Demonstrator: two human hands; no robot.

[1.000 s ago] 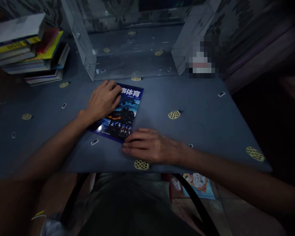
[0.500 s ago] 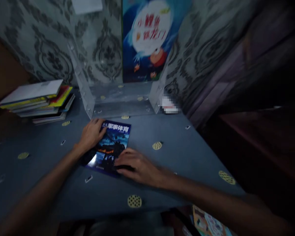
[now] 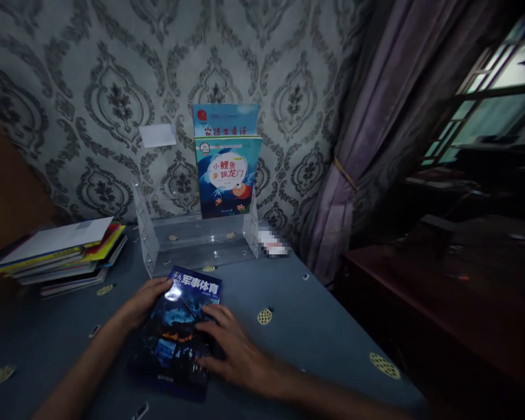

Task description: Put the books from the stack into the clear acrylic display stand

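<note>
A dark blue magazine (image 3: 179,332) with large white Chinese lettering lies in front of me, cover up, at the table's front. My left hand (image 3: 146,300) grips its upper left edge, the fingertips reaching onto the cover and the thumb hidden. Over the right side of the cover, my right hand (image 3: 234,347) has its fingers and thumb spread, the tips touching the magazine. Behind it stands a clear plastic book rack (image 3: 149,242). At the rack's right end, a blue picture book (image 3: 230,189) with a red fish stands upright before a light blue book (image 3: 227,119).
On the left is an uneven stack of books (image 3: 61,248). A blurred white item (image 3: 273,242) sits right of the rack. The blue table's (image 3: 324,338) right edge slants toward me, past a tied purple curtain (image 3: 332,198) and dark red furniture (image 3: 398,291).
My view has tilted up, showing more wall and the second book. My right hand has shifted farther up along the magazine's right side, its fingers more spread. My left hand stays at the left edge.
</note>
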